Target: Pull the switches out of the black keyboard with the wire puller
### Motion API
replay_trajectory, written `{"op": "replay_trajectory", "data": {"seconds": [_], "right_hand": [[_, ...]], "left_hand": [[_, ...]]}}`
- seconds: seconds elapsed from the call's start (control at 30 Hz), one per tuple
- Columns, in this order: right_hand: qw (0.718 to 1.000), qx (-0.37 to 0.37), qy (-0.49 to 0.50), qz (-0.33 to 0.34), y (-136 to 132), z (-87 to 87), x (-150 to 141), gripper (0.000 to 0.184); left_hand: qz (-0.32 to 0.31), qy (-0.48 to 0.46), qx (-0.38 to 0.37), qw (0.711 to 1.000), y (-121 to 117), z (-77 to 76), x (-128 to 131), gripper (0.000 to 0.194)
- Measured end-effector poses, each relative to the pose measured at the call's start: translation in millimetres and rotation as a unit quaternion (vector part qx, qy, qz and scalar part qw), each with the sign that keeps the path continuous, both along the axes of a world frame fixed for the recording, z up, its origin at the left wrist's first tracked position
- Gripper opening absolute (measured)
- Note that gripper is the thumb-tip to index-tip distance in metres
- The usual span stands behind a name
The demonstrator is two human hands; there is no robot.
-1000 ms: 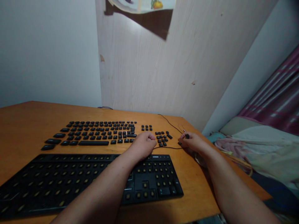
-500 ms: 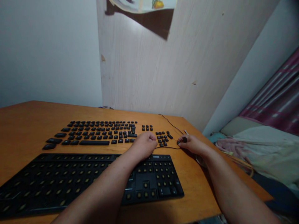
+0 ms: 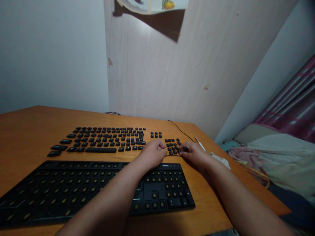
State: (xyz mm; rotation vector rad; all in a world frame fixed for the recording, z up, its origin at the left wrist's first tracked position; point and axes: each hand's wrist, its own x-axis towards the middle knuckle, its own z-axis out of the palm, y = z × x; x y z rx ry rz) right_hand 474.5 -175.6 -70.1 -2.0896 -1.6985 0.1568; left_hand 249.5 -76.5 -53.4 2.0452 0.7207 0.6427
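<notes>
My right hand (image 3: 193,152) is at the right end of the loose keycaps, its thumb and fingertips pinched on a small black keycap (image 3: 179,150) beside the number-pad group. Another dark piece (image 3: 186,149) shows tucked in its fingers. My left hand (image 3: 154,153) rests curled just above the top edge of the black keyboard (image 3: 150,188); what its fingers hold, if anything, is hidden. Stripped of most keys, the keyboard lies flat and shows rows of bare key posts. Behind it, loose keycaps stand in keyboard order, with the long space bar (image 3: 100,150) in front.
On the wooden table (image 3: 206,196), a thin black cable (image 3: 180,130) runs at the back right. A white slender stick (image 3: 200,143) and a crumpled white cloth (image 3: 220,160) lie beyond my right forearm. Bedding (image 3: 248,150) is past the table's right edge.
My right hand has moved left, from near the white stick to the number-pad keycaps, bringing a small keycap along. The stick and cloth are more exposed. My left hand has stayed put.
</notes>
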Motion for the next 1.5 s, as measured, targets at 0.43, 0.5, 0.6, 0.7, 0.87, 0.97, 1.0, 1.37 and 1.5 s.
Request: {"op": "replay_trajectory", "data": {"seconds": [0.43,0.5,0.6,0.7,0.87,0.97,1.0,1.37,1.5], "right_hand": [[0.97,0.156,0.179,-0.044,-5.9,8.8,8.4,0.022],[0.964,0.171,0.197,-0.053,-9.0,14.8,9.6,0.028],[0.956,0.187,0.216,-0.062,-15.2,26.8,4.9,0.036],[0.959,0.187,0.195,-0.083,-22.4,42.2,-9.0,0.044],[0.957,0.092,0.275,0.0,-39.6,66.2,-41.5,0.047],[0.96,0.022,0.274,0.053,-56.2,77.7,-58.1,0.04],[0.961,0.005,0.268,0.064,-62.7,81.0,-62.7,0.038],[0.926,-0.053,0.372,0.045,-107.5,67.5,-115.0,0.029],[0.91,-0.072,0.406,0.048,-109.1,60.1,-130.7,0.026]], "left_hand": [[-0.005,0.021,0.013,1.0,1.6,0.5,1.3,0.007],[-0.007,0.026,0.012,1.0,1.6,1.0,1.0,0.006],[-0.009,0.03,0.013,0.999,0.9,2.3,0.4,0.006],[-0.006,0.034,0.017,0.999,-0.5,4.4,-0.4,0.006],[-0.019,0.057,0.017,0.998,-2.5,7.4,-1.5,0.009],[-0.029,0.067,0.017,0.997,-3.2,7.2,-1.6,0.01],[-0.03,0.068,0.017,0.997,-3.5,7.0,-1.6,0.009],[-0.034,0.08,0.045,0.995,-2.6,3.6,0.1,0.012],[-0.038,0.079,0.052,0.995,-1.4,3.1,0.1,0.011]]}}
